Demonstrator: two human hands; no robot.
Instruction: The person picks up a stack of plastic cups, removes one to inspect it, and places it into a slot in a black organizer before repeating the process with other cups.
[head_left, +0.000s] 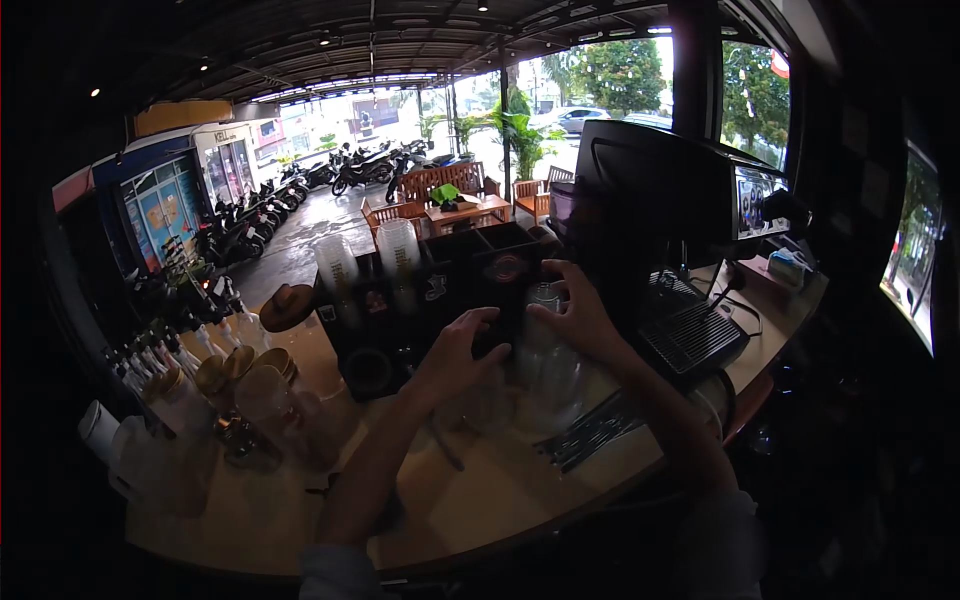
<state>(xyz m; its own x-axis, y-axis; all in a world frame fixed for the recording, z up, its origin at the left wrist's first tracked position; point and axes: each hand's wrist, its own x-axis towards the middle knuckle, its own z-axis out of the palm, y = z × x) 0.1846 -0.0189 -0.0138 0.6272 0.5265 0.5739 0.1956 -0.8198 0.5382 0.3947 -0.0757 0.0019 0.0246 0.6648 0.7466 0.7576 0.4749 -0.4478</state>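
A tall clear jar [550,370] stands near the middle of the wooden counter. My right hand [580,315] is at its top, thumb and index finger curved round the upper end. To its left, my left hand [462,352] hovers with fingers bent and apart, and I see nothing between them. Below that hand is a low clear vessel [485,402], dim and hard to make out. A bundle of dark straws or thin sticks [595,430] lies to the right of the jar.
A black organizer box [440,290] with stacked clear cups [398,255] stands behind my hands. A large black machine [640,200] with a drip tray [695,330] is at right. Wooden-lidded jars [240,365] and several bottles crowd the left. The counter's curved edge [470,555] faces me.
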